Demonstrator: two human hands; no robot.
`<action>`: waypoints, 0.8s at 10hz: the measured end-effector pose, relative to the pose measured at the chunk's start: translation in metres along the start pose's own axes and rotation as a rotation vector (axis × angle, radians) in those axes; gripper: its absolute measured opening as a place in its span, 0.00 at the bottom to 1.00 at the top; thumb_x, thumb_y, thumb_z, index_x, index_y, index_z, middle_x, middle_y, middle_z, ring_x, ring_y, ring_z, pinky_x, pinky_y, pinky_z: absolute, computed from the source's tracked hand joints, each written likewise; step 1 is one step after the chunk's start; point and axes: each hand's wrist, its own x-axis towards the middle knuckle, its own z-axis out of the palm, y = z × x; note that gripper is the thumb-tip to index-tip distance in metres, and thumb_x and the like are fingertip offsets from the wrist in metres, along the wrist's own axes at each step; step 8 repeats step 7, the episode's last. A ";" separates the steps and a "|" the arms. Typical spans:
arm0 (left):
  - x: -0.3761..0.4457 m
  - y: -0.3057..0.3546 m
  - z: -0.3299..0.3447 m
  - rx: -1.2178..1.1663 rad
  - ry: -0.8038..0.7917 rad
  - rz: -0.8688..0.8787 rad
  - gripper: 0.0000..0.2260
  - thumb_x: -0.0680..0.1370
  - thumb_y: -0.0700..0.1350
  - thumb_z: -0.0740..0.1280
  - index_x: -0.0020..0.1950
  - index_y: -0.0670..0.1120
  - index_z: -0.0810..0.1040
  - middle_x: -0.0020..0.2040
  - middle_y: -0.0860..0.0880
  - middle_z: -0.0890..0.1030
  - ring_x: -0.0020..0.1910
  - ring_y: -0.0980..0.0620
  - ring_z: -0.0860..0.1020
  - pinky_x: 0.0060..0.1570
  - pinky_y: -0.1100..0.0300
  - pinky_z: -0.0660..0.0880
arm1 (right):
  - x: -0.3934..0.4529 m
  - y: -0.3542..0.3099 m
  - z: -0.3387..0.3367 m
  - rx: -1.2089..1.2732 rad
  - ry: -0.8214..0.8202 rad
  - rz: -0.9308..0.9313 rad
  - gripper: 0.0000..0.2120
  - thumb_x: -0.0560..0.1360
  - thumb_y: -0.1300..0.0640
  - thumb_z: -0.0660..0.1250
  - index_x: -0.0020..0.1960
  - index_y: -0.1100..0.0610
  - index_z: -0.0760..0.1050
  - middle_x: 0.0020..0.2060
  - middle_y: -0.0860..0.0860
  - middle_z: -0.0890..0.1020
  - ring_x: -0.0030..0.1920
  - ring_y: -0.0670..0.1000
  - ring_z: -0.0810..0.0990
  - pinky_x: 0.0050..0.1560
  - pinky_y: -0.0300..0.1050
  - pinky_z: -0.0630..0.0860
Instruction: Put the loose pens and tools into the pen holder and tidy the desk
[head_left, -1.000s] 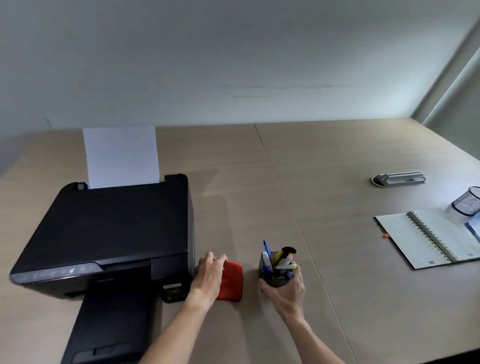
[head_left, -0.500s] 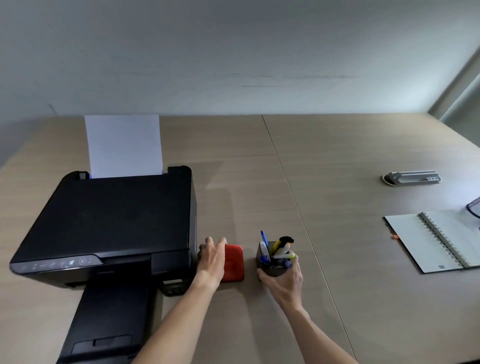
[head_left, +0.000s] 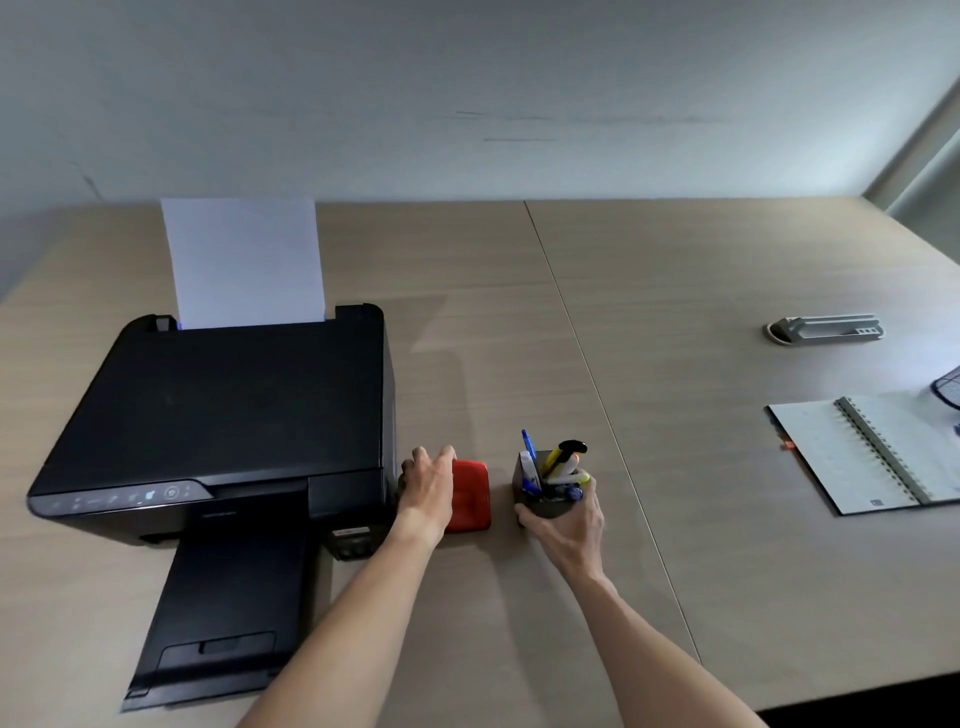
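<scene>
A small dark pen holder stands on the wooden desk right of the printer, filled with a blue pen, a yellow-and-black tool and other pens. My right hand grips it from the near side, fingers wrapped around its base. To its left a red box-like object rests on the desk. My left hand lies on the red object's left side, between it and the printer, fingers curled over its top edge.
A black printer with white paper in its rear feed and its output tray extended fills the left. An open spiral notebook, a grey stapler-like tool and a mesh container's edge sit at the right.
Both hands, the red object and the pen holder have slid farther from me across the desk, staying beside the printer. The grips look unchanged.
</scene>
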 end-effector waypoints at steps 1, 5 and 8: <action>-0.001 -0.001 -0.001 0.000 0.001 -0.003 0.16 0.71 0.26 0.61 0.50 0.46 0.71 0.49 0.42 0.71 0.48 0.41 0.73 0.47 0.47 0.80 | 0.000 -0.001 -0.002 0.001 -0.015 0.000 0.29 0.55 0.50 0.80 0.50 0.48 0.69 0.45 0.48 0.79 0.47 0.48 0.78 0.46 0.43 0.74; -0.007 -0.001 -0.002 0.029 -0.021 0.002 0.25 0.70 0.24 0.63 0.61 0.46 0.70 0.55 0.41 0.69 0.53 0.41 0.74 0.50 0.46 0.79 | -0.005 -0.003 -0.006 -0.023 0.009 0.027 0.44 0.50 0.48 0.84 0.60 0.52 0.66 0.53 0.50 0.76 0.53 0.52 0.75 0.54 0.48 0.73; -0.038 0.003 -0.006 -0.053 0.078 0.224 0.22 0.77 0.31 0.62 0.69 0.45 0.64 0.64 0.42 0.69 0.59 0.43 0.71 0.56 0.50 0.78 | -0.047 0.035 -0.009 -0.065 0.101 0.068 0.47 0.57 0.57 0.81 0.70 0.58 0.61 0.61 0.58 0.72 0.57 0.58 0.74 0.57 0.55 0.74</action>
